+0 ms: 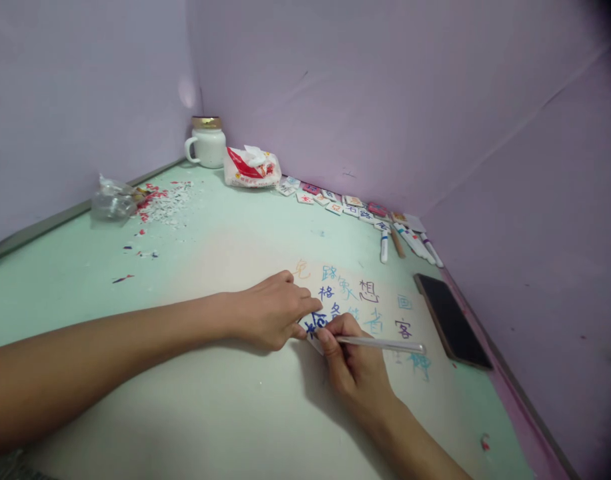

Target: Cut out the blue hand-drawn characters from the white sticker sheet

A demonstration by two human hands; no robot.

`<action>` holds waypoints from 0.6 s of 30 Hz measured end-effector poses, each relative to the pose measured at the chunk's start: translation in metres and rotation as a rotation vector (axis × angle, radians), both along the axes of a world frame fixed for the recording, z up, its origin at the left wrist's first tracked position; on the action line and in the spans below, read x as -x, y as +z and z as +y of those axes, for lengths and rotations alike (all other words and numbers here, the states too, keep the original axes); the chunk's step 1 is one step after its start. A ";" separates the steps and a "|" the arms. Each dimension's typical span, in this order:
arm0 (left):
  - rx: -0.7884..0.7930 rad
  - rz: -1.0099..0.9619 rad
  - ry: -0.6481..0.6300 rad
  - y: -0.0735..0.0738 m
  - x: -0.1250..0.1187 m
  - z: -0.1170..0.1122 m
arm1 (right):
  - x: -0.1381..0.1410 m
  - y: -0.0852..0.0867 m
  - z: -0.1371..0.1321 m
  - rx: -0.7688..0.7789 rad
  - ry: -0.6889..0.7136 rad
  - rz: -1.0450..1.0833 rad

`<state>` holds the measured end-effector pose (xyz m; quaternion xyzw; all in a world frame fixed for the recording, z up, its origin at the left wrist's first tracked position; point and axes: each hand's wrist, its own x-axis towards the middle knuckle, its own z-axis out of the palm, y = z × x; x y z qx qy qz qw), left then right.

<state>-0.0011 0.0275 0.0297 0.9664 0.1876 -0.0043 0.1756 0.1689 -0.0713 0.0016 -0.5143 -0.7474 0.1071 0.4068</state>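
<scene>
A small white block (314,341) with dark blue character strokes lies on the tabletop between my hands. The thumb and index finger of my left hand (278,310) grip its left and upper edges. My right hand (355,363) pinches a slim silver-handled craft knife (385,344) like a pen. Its handle points to the right, while the tip is hidden by my fingers at the block. Around the block, handwritten characters (368,291) in blue, purple and orange cover the pale green table (225,233).
A white lidded mug (209,147), a tissue pack (252,167) and several small character tiles (351,210) line the back wall. Marker pens (414,243) and a phone (453,321) lie at right. Left are a clear plastic bag (113,201) and red and white shavings (165,202).
</scene>
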 end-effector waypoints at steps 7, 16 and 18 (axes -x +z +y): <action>-0.015 -0.054 0.003 -0.001 0.001 0.000 | 0.002 0.002 0.000 -0.085 -0.012 -0.151; -0.031 -0.051 -0.001 0.000 0.001 -0.001 | 0.002 0.005 -0.001 -0.054 -0.004 -0.209; -0.031 -0.059 -0.004 -0.002 0.001 0.000 | 0.002 0.004 -0.001 -0.047 -0.003 -0.207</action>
